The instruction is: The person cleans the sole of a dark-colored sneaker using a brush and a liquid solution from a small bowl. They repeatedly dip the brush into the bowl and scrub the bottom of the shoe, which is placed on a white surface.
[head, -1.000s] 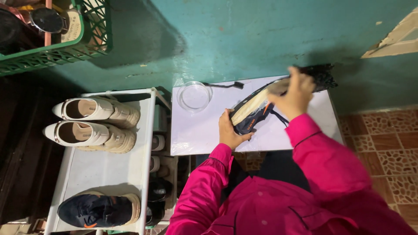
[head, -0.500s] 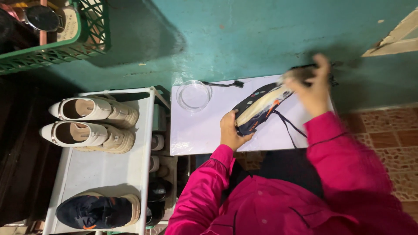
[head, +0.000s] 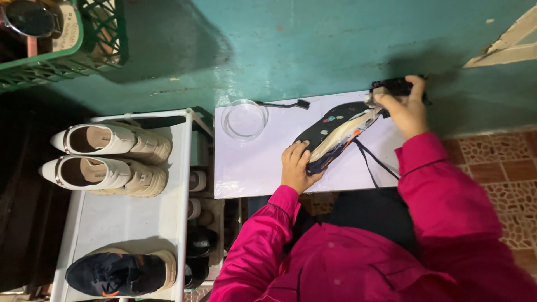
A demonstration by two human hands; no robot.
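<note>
A dark sneaker [head: 335, 134] with a pale edge lies tilted on its side on the white table [head: 257, 168], its black laces hanging over the near edge. My left hand [head: 296, 165] grips its near end. My right hand [head: 405, 109] is at the shoe's far end by the wall, fingers closed on a dark brush-like object [head: 397, 86]; what exactly it is I cannot tell. Both arms wear bright pink sleeves.
A clear round dish [head: 244, 119] and a small black brush [head: 282, 104] lie on the table's left part. A white shoe rack [head: 134, 223] to the left holds a pair of cream shoes [head: 106, 159] and a dark sneaker [head: 120, 274]. A green crate [head: 84, 50] hangs upper left.
My right hand has moved from the shoe's top towards the wall and now holds the dark object. The shoe has tipped flatter; my left hand keeps its grip.
</note>
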